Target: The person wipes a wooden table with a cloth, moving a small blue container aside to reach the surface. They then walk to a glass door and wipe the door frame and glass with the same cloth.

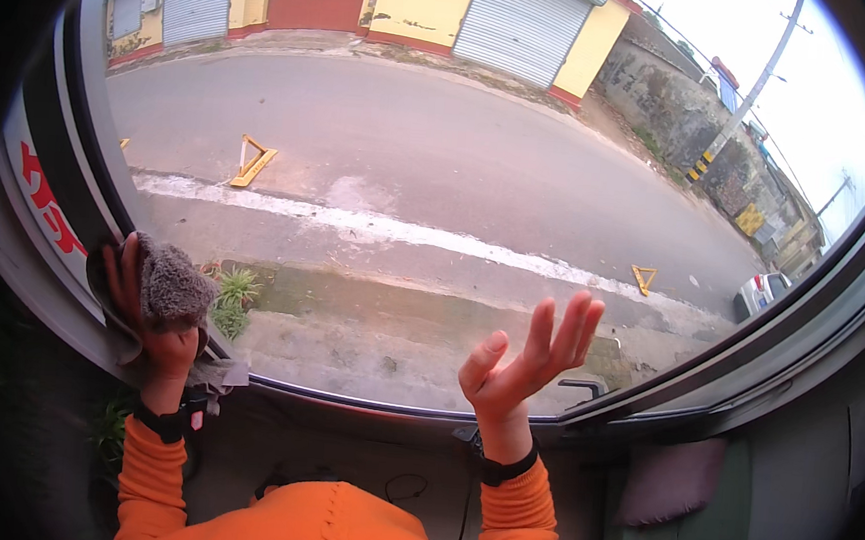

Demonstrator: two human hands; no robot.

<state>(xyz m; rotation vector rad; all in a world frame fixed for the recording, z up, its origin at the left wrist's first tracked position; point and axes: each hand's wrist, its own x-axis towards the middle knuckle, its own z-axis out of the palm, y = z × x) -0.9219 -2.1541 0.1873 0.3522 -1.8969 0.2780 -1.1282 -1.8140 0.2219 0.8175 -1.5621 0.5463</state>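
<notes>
My left hand [170,348] is wrapped in a fluffy grey-brown cloth [176,282] and holds it at the dark edge of the window frame [86,118] on the left. Part of the cloth hangs below the palm, over the wrist. My right hand [528,359] is raised in front of the window, its fingers spread and nothing in them. Whether its fingertips touch glass I cannot tell. Both wrists carry black bands, below which orange sleeves begin. The window sill [393,409] runs between the two forearms.
A black window handle [582,386] sits near the lower right corner. Inside are a pink cushion [672,482] on a green seat [708,530] and a dark cable [465,509]. Outside are a road [427,134], yellow parking barriers [254,163], a potted plant [235,294] and a car [760,293].
</notes>
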